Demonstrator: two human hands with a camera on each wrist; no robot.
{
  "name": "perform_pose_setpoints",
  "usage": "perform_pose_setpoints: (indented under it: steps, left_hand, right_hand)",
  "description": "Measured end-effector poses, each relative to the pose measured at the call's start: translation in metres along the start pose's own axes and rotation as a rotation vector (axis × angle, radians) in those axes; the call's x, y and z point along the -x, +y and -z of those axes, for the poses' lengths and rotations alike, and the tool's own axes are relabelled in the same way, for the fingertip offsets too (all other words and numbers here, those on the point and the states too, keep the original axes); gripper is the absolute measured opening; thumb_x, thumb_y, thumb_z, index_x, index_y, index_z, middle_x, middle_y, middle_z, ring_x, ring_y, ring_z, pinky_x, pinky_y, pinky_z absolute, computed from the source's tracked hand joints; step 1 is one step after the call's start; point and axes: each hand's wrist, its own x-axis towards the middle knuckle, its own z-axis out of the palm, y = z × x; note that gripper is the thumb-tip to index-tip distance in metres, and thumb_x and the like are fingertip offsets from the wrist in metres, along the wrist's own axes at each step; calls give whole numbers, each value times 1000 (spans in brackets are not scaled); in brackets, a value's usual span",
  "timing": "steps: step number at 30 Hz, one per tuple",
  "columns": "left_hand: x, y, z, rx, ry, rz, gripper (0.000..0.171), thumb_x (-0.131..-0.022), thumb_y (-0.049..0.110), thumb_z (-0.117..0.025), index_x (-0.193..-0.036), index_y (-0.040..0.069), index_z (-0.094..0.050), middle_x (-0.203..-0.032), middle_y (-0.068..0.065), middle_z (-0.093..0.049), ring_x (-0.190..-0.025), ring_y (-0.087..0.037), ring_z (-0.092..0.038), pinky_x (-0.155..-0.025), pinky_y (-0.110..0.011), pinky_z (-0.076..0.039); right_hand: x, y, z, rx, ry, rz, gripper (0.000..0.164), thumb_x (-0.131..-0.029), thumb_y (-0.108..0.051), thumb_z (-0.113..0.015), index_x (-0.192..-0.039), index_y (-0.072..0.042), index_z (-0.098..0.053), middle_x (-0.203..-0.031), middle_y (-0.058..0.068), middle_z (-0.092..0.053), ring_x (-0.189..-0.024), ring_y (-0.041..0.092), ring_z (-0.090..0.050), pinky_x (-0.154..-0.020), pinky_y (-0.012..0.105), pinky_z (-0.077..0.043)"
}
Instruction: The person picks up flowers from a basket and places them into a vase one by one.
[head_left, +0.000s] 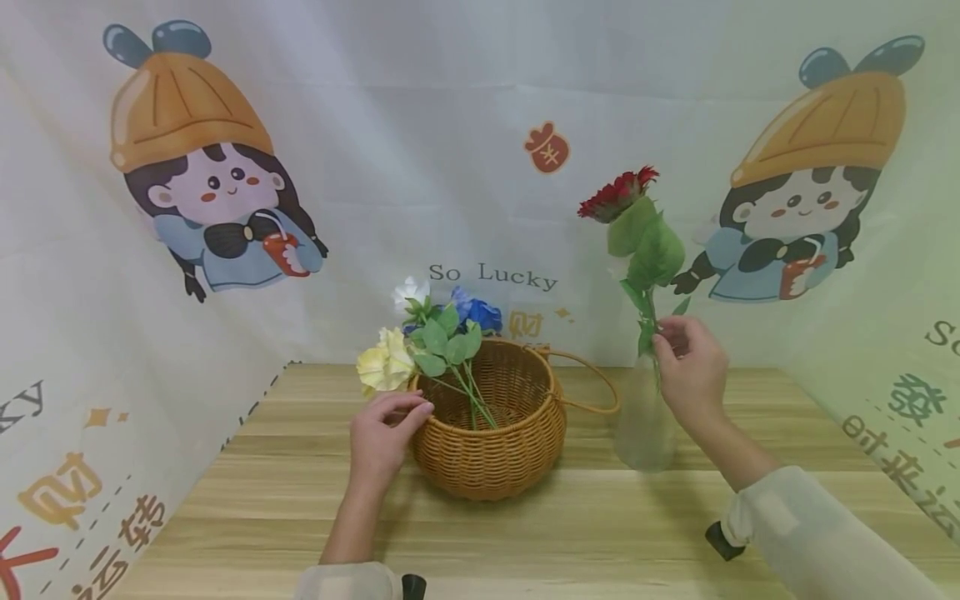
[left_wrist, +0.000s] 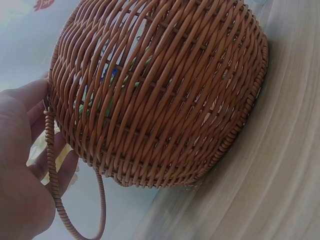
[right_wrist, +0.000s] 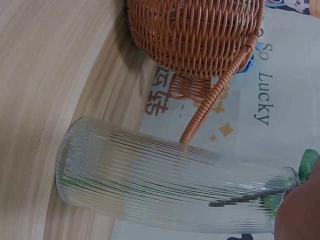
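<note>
One round wicker basket holds one white, one yellow and some blue flowers toward the wood-grained surface's far edge, the left hand pinching its rim; nearer the far right corner, the right hand pinches one red flower's stem at one ribbed, clear vase's mouth

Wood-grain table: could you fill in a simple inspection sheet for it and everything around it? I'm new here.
Surface: pale wood-grain table.
Job's things: yellow flower, white flower and blue flowers lean out of a wicker basket; a red flower stands with its stem in a ribbed clear vase.
Clutter: nothing seen.
Hands: left hand holds the basket's rim; right hand pinches the red flower's stem near the vase's mouth.
Cables: nothing seen.
Surroundings: pale printed backdrop with cartoon figures and "So Lucky" lettering.
</note>
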Motion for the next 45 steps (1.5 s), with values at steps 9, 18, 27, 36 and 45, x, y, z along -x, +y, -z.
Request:
perform_pose_setpoints:
  steps: [9, 18, 27, 36, 45]
  left_hand:
    - [0, -1, 0, -8, -11, 11, 14, -81, 4, -78, -91, -5, -73, -103, -17, -70, -90, -20, -62, -77, -24, -53]
    - [0, 0, -2, -10, -12, 10, 16, -81, 6, -79, -91, -5, -73, -104, -18, -70, -89, -21, -62, -79, -29, -54]
    - [0, 1, -2, 1, -9, 14, 15, -81, 5, -79, -90, -5, -73, -103, -18, -70, -89, -19, -62, -78, -26, -53]
    - [0, -1, -1, -5, -4, 8, 15, -81, 5, -79, -91, -5, -73, -103, -18, -70, -88, -17, -62, -78, -26, -53]
    - [1, 0, -1, 2, -3, -3, 17, -81, 4, -78, -92, -8, -72, -104, -20, -69, -87, -17, -62, -77, -25, -53]
  right_hand:
    - [0, 2, 1, -7, 3, 22, 24, -81, 17, -58, -102, 7, -63, -86, 18, -64, -69, 16, -55, -64, 6, -40]
    - [-2, 6, -1, -21, 60, 52, 32, -76, 19, -52, -103, 7, -64, -86, 20, -58, -73, 14, -52, -62, 9, -40]
    - [-3, 10, 2, -2, 113, -14, 29, -79, 13, -52, -104, 6, -64, -89, 20, -56, -75, 14, -51, -64, 21, -40]
    - [-1, 11, 4, -6, 106, -23, 28, -78, 11, -55, -104, 6, -64, -89, 18, -54, -75, 21, -53, -62, 20, -38]
    - [2, 10, 4, -6, 111, -13, 26, -78, 10, -56, -103, 6, -64, -88, 18, -54, -75, 26, -55, -62, 19, -37]
